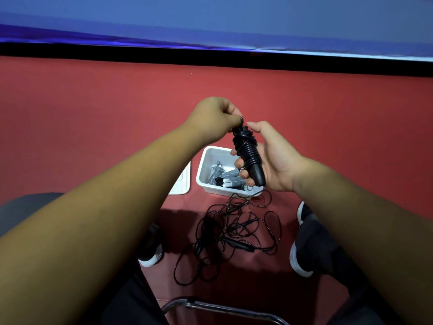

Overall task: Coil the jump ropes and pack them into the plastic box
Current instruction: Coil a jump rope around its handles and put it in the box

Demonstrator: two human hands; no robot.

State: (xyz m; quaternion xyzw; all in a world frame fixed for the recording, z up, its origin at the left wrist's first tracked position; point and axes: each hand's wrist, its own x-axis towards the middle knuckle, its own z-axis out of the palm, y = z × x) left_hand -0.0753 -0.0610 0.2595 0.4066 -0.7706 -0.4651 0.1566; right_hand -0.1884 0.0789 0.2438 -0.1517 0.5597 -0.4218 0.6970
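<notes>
My right hand [269,160] grips the black handles of a jump rope [249,156], its cord wound tightly around them. At the bundle's top end, my left hand [215,118] pinches the end of the cord. Both hands are raised above a white plastic box [206,165] on the red floor. The box holds grey coiled ropes with white and black handles [226,177]. A tangle of loose black ropes [232,233] lies on the floor just in front of the box.
The box's lid [182,181] lies flat to the left of the box, partly hidden by my left forearm. My shoes [301,259] stand either side of the tangle. A metal chair frame [210,308] runs along the bottom. A black strip and blue wall bound the floor.
</notes>
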